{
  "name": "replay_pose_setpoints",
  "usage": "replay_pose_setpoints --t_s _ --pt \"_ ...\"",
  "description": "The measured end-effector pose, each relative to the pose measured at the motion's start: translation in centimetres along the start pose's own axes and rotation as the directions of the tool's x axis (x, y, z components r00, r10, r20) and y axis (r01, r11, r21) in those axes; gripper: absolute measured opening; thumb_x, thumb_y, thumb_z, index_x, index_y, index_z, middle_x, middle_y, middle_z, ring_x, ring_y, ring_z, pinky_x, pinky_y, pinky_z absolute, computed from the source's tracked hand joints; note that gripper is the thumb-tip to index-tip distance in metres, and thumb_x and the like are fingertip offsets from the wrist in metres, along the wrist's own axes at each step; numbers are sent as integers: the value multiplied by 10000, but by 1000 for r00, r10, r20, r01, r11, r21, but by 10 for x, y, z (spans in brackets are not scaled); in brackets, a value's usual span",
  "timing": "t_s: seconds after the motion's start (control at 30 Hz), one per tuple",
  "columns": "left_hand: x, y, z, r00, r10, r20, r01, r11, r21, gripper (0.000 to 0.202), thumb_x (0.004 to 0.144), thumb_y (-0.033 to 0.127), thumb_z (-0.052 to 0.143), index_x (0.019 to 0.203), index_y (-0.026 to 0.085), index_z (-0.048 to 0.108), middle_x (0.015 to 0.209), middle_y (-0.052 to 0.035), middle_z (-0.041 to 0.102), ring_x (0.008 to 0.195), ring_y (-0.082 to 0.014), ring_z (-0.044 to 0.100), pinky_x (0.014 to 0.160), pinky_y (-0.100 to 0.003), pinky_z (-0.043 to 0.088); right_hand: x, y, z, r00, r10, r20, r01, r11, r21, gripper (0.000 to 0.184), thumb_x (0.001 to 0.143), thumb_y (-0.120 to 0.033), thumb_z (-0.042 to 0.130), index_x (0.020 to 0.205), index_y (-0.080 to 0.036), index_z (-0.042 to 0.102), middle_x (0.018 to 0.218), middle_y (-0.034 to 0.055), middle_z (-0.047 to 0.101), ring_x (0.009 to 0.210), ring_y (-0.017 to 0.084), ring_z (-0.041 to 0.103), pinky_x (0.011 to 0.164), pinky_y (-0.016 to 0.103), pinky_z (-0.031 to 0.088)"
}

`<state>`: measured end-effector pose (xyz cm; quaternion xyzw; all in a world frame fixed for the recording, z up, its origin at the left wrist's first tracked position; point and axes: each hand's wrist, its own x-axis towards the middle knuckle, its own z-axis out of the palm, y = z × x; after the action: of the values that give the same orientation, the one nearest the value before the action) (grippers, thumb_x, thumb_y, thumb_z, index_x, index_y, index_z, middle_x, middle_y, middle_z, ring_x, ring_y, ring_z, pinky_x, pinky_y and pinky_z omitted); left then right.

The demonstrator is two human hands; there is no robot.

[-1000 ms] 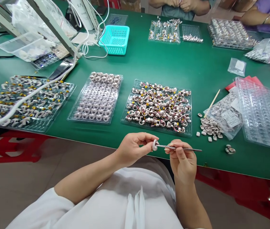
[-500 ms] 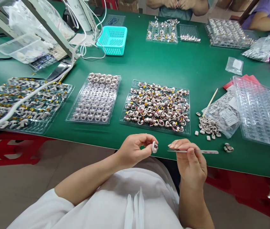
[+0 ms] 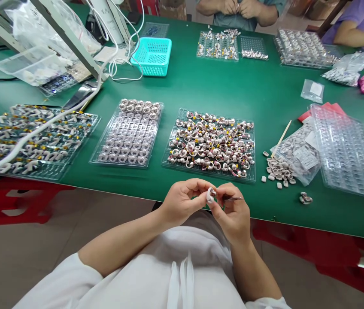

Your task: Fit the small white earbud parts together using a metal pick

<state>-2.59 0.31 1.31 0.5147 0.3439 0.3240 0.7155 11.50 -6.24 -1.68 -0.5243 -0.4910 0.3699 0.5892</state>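
Between the thumb and forefinger of my left hand (image 3: 180, 201) is a small, pale, C-shaped earbud piece (image 3: 210, 195) with dark and reddish parts inside. My right hand (image 3: 236, 216) is closed around a pair of tweezers (image 3: 234, 198), mostly hidden by the fingers, with one end showing to the right. Its thumb and fingertips also touch the earbud piece. Both hands meet in front of the table's near edge. Just beyond them, a clear tray (image 3: 253, 177) carries a heap of similar pieces with yellow bits.
Left stand a tray of pale rings (image 3: 151, 159) and a tray of curved parts (image 3: 48, 174). Small caps (image 3: 280, 169), a wooden stick (image 3: 281, 138), a bag (image 3: 307, 156) and a clear tray (image 3: 352, 150) lie right. A turquoise basket (image 3: 154, 71) stands behind; co-workers sit opposite.
My right hand has moved left to meet my left hand at the earbud piece. The tweezers, earlier held out lengthwise, are now tucked into the right hand's fingers.
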Motion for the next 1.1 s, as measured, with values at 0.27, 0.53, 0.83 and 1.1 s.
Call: replay_pose_setpoints --t_s 0.27,0.53,0.83,1.1 --pt "-3 -2 -3 991 124 -51 -114 980 162 194 851 257 677 975 131 760 887 -86 780 780 -167 719 694 -205 573 0 4 4 999 -19 -42 23 995 100 203 856 -136 669 1002 -272 629 876 2 546 759 134 542 603 256 423" --pt "-4 -1 -5 996 82 -25 -80 994 77 238 845 251 696 1038 130 768 914 -87 794 801 -192 754 738 -234 624 -1 4 9 989 -38 -145 41 999 17 192 843 -110 647 967 -256 650 863 7 550 727 138 554 564 256 457" --pt "-3 -3 -7 996 80 -24 -79 995 68 209 815 154 714 1011 150 785 912 -68 801 810 -194 766 737 -215 631 -2 4 12 984 -61 -165 55 998 -42 206 831 -72 599 942 -245 612 839 -1 538 677 124 541 544 252 442" --pt "-4 -6 -6 992 124 -12 -123 987 102 213 816 111 698 1001 165 790 915 -60 801 814 -174 759 753 -195 619 1 3 14 984 -50 -170 38 996 -77 167 795 -75 590 869 -224 574 769 -21 498 628 105 481 519 234 398"
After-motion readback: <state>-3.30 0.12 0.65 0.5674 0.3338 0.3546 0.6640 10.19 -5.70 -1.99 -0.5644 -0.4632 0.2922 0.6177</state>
